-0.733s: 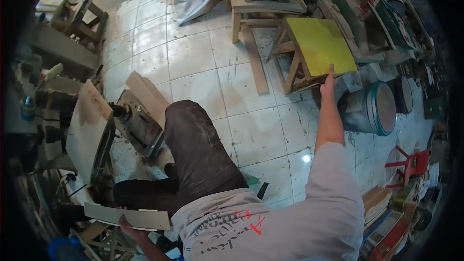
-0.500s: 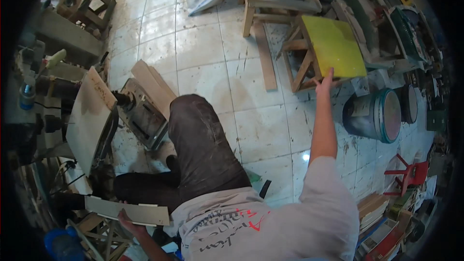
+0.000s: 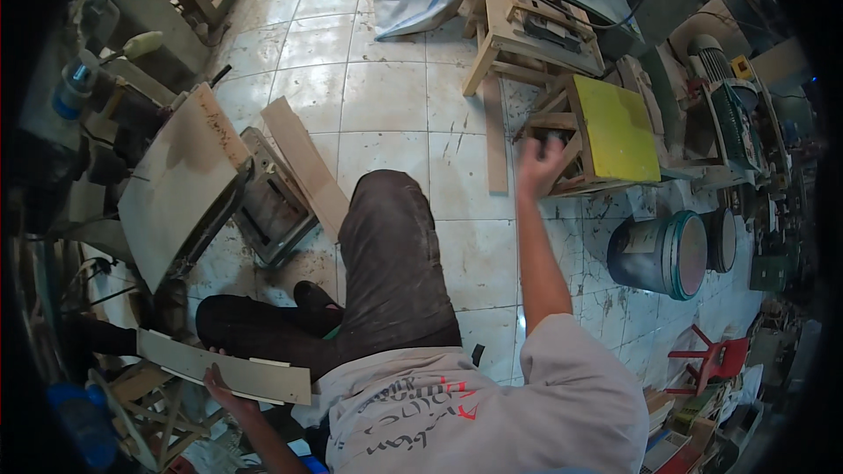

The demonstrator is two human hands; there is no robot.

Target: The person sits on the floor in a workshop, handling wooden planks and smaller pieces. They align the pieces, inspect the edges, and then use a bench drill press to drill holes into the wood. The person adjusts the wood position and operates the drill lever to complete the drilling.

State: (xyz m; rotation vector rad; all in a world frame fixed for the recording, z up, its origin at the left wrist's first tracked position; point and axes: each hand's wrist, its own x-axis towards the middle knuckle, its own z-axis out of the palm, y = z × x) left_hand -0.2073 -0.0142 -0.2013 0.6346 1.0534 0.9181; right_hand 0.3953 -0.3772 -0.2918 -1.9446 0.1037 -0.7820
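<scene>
My left hand [image 3: 230, 389] is closed around the edge of a long, pale, flat board [image 3: 263, 377] with thin light strips along its sides. The board lies level by my bent leg, low on the left. Out in front on the right, my right hand [image 3: 539, 167] is in the air beside a stool with a yellow top [image 3: 618, 127] and a wooden frame. It looks slightly blurred, its fingers loosely bent and apart, with nothing seen in them. Whether it touches the stool's frame I cannot tell.
A machine with a tilted flat table [image 3: 180, 184] stands at left. Planks [image 3: 303, 162] lean beside its metal base [image 3: 268, 197]. Another plank [image 3: 497, 140] lies on the tiles. At right are a wooden bench [image 3: 505, 35], a lidded bucket [image 3: 645, 254] and a red chair [image 3: 722, 362].
My right hand has come off the yellow stool top and moved left beside it. My left hand keeps its hold on the board. The whole view has shifted slightly.
</scene>
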